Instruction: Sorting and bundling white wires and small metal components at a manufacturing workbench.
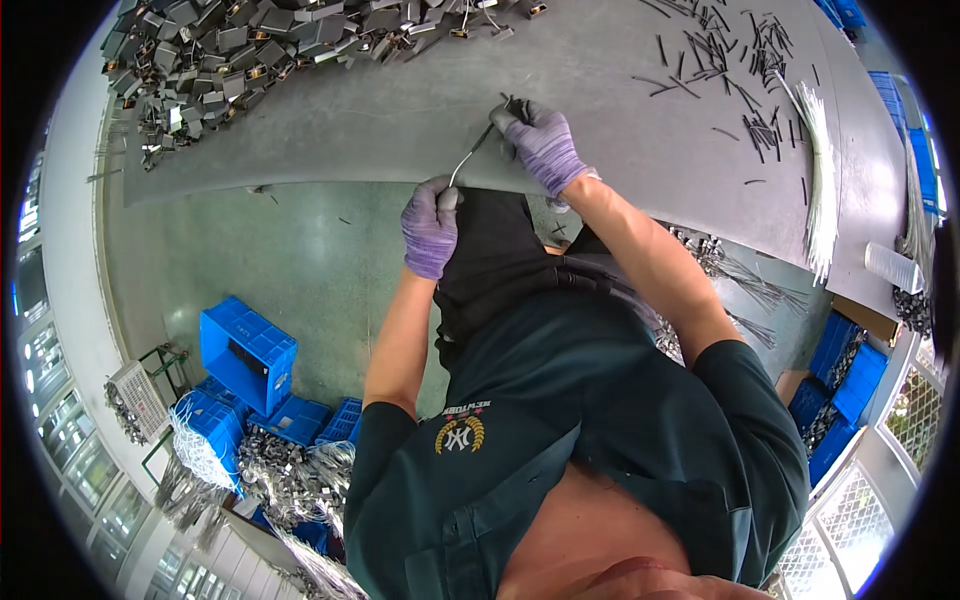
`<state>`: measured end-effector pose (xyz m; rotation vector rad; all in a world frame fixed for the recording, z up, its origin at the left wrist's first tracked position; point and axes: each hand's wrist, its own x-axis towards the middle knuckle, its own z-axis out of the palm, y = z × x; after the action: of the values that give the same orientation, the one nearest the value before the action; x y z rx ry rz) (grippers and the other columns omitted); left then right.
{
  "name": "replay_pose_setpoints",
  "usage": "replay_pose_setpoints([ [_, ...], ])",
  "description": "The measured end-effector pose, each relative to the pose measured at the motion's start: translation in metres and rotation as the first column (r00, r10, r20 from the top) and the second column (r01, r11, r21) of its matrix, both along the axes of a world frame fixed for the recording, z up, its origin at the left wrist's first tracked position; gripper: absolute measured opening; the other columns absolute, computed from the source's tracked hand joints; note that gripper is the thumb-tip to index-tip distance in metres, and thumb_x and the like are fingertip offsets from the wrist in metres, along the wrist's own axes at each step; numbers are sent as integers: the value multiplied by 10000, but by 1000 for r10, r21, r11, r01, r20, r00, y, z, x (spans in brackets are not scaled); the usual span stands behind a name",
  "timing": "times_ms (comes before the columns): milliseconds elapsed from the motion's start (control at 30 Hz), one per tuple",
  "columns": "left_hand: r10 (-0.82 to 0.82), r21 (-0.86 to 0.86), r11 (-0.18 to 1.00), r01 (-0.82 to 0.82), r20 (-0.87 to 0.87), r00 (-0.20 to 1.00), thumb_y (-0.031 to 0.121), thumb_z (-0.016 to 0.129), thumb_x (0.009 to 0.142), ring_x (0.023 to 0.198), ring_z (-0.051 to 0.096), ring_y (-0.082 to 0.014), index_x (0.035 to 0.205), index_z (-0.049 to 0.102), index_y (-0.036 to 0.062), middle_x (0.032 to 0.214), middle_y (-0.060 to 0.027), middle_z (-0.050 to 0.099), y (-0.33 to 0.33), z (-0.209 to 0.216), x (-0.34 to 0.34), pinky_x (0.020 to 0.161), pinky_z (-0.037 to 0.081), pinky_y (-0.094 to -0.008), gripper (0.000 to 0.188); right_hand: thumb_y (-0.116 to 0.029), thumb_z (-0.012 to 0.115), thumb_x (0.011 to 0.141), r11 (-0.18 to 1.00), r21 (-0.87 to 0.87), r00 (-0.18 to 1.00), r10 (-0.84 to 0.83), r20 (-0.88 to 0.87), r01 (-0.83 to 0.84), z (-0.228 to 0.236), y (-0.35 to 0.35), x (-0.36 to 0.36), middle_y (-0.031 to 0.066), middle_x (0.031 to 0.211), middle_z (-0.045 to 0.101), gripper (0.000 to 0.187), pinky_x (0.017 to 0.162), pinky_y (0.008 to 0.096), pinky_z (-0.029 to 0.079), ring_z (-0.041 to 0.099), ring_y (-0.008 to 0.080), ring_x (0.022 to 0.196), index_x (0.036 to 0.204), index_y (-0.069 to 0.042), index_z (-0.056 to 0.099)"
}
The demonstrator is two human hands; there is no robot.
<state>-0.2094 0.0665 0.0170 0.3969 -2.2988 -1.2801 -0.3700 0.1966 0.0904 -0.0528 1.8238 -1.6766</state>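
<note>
One white wire [462,167] is pinched in my left hand [431,226]; my right hand [541,146] grips its dark end [483,138], by the table's [620,135] edge. It looks begun; many white strands [821,180] and black bits [710,48] seem left.

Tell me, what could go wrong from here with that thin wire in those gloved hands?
The thin wire runs between the left hand and the right hand; too hard a pull might bend it or slip it free. The left hand appears past the table's near edge, so a dropped wire could land on the floor. Loose black strips lie scattered and might get knocked about.
</note>
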Motion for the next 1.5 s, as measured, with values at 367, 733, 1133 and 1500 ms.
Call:
replay_pose_setpoints([
  [367, -24, 187, 981, 48, -127, 992, 166, 630, 866, 640, 550, -109, 913, 573, 23, 716, -23, 604, 14, 62, -47, 633, 471, -260, 160, -275, 541, 912, 938, -328, 991, -85, 105, 115, 29, 15, -10, 177, 904, 661, 325, 516, 274, 519, 679, 266, 747, 1003, 37, 533],
  [733, -223, 34, 975, 220, 141, 965, 248, 575, 891, 545, 532, -171, 913, 583, 28, 676, -88, 572, 16, 78, -85, 525, 458, -308, 221, -231, 551, 907, 939, -315, 990, -144, -6, 135, 63, 32, -32, 190, 833, 658, 282, 517, 290, 528, 672, 264, 663, 955, 47, 551],
  [1133, -216, 513, 837, 191, -11, 976, 455, 471, 924, 515, 503, -86, 1085, 511, 57, 679, -38, 558, 55, 93, -154, 424, 422, -259, 431, -212, 583, 843, 998, 57, 985, 44, -168, -35, 56, 49, -59, 86, 604, 622, 243, 438, 282, 473, 581, 142, 462, 897, 23, 613],
  [1500, 342, -719, 691, 69, 410, 846, 415, 644, 771, 1053, 506, -365, 1206, 504, 144, 1145, -198, 509, 34, 91, -241, 863, 449, -453, 531, -356, 555, 878, 977, -49, 959, -212, -189, 206, 20, 124, -136, 90, 655, 625, 396, 445, 249, 425, 561, 140, 488, 895, 38, 585],
])
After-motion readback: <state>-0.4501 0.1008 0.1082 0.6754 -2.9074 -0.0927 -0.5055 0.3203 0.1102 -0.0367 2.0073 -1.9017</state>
